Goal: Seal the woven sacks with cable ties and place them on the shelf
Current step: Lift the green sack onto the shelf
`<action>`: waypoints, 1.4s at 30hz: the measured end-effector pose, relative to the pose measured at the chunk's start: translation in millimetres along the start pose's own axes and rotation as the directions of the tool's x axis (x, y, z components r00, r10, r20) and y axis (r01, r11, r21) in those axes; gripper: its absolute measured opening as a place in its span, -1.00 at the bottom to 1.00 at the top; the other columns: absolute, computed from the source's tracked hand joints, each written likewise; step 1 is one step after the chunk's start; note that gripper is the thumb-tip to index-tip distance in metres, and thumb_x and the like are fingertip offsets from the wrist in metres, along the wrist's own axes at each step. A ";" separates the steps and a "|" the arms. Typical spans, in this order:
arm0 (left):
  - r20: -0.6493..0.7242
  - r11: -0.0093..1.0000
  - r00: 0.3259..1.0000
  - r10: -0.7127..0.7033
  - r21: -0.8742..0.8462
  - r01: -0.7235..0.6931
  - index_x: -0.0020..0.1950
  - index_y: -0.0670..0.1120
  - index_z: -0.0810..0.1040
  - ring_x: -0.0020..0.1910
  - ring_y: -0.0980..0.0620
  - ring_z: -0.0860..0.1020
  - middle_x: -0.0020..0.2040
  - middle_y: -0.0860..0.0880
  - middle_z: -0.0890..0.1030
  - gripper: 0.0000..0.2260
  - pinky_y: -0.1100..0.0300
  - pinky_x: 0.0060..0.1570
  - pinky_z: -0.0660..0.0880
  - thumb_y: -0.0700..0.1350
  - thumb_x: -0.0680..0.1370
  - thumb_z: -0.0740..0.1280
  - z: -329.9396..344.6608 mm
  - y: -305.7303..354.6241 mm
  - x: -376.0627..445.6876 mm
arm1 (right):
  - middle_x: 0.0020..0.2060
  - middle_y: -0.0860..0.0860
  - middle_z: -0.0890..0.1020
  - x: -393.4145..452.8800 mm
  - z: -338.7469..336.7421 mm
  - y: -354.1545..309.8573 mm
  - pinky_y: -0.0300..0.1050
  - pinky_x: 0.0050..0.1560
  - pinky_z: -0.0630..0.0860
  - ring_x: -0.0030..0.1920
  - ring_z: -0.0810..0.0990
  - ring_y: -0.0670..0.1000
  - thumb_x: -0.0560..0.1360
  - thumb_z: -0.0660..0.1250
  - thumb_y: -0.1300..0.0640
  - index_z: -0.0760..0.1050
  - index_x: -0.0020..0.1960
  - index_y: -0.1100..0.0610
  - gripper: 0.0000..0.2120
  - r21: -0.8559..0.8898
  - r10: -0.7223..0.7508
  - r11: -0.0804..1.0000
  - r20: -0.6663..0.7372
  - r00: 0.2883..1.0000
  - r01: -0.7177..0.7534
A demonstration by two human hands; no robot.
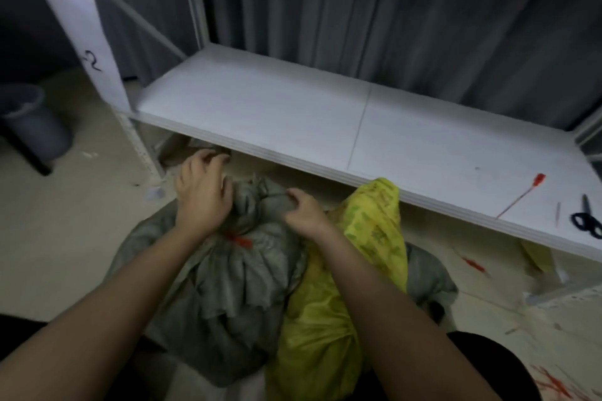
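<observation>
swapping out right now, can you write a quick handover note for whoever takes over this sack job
Left hand and right hand both grip the bunched neck of the grey-green sack on the floor.
A red cable tie is already round that neck.
The yellow sack beside it shows no tie from here.
On the shelf: a spare red tie and scissors; no sacks yet.
Left: lift the grey-green sack up, seal the yellow one, shelve it.

Both hands, left (202,195) and right (304,210), grip the bunched neck of a grey-green woven sack (234,273) cinched by a red cable tie (239,239); a yellow woven sack (329,303) leans just right of them.
</observation>
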State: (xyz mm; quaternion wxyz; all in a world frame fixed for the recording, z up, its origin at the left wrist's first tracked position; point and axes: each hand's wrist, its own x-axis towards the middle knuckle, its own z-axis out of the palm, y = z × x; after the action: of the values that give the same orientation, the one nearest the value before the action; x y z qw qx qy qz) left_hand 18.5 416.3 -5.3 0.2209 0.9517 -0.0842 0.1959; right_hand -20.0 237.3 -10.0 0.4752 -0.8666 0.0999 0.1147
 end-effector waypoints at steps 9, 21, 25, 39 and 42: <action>0.885 0.966 0.424 -0.190 0.092 0.242 0.52 0.09 -0.31 0.52 -0.21 -0.23 0.55 -0.07 -0.28 -0.04 -0.18 0.47 -0.06 -0.01 0.43 0.40 60.4 -133.8 -35.1 | 0.53 0.02 -0.22 64.1 84.7 48.5 0.20 0.49 -0.19 0.51 -0.26 0.22 0.27 0.30 -0.35 -0.23 0.54 -0.09 0.05 -0.609 0.234 0.791 0.223 0.946 -0.052; 0.791 0.997 0.612 -0.002 -0.045 0.061 0.28 -0.05 0.45 0.21 -0.09 0.50 0.26 -0.12 0.53 -0.63 0.08 0.24 0.41 0.02 0.51 0.28 136.7 -144.4 -11.2 | 0.34 0.12 0.44 85.5 100.2 63.9 -0.18 0.21 0.42 0.25 0.50 0.09 0.57 0.24 0.05 0.33 0.40 0.19 -0.55 -0.501 0.166 0.858 0.069 0.984 -0.110; 0.765 0.996 0.638 -0.084 0.071 0.045 0.34 -0.11 0.28 0.15 -0.15 0.54 0.21 -0.18 0.53 -0.60 0.00 0.16 0.48 -0.02 0.54 0.23 120.5 -130.2 -11.9 | 0.28 0.18 0.48 74.5 82.6 47.2 -0.25 0.09 0.45 0.21 0.48 0.20 0.58 0.22 0.12 0.39 0.31 0.28 -0.64 -0.512 0.108 0.853 -0.018 0.994 -0.102; 0.311 0.997 0.948 -0.068 -0.024 0.079 0.13 -0.10 0.51 0.12 -0.22 0.54 0.13 -0.18 0.58 -0.77 0.00 0.02 0.50 -0.14 0.50 0.23 -65.5 -64.7 46.9 | -0.13 0.14 0.48 -22.5 27.1 -66.6 -0.16 -0.26 0.20 -0.11 0.44 0.10 0.38 0.21 0.37 0.33 -0.23 0.08 -0.79 -0.141 -0.242 0.969 -0.379 0.893 0.202; 0.193 0.998 0.980 -0.053 -0.005 0.055 0.04 -0.16 0.48 0.02 -0.27 0.52 0.05 -0.24 0.53 -0.83 -0.03 -0.09 0.49 -0.21 0.48 0.20 -102.7 -52.7 58.2 | -0.11 0.16 0.50 -31.8 17.3 -94.6 -0.11 -0.25 0.30 -0.10 0.46 0.14 0.38 0.20 0.37 0.37 -0.14 0.19 -0.88 -0.135 -0.268 0.963 -0.422 0.866 0.232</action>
State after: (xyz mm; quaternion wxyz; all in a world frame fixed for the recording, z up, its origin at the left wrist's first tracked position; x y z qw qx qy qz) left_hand 50.0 505.4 82.9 0.2219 0.9670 -0.0803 0.0964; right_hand -25.4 304.0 66.0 0.4165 -0.8940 0.0861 -0.1408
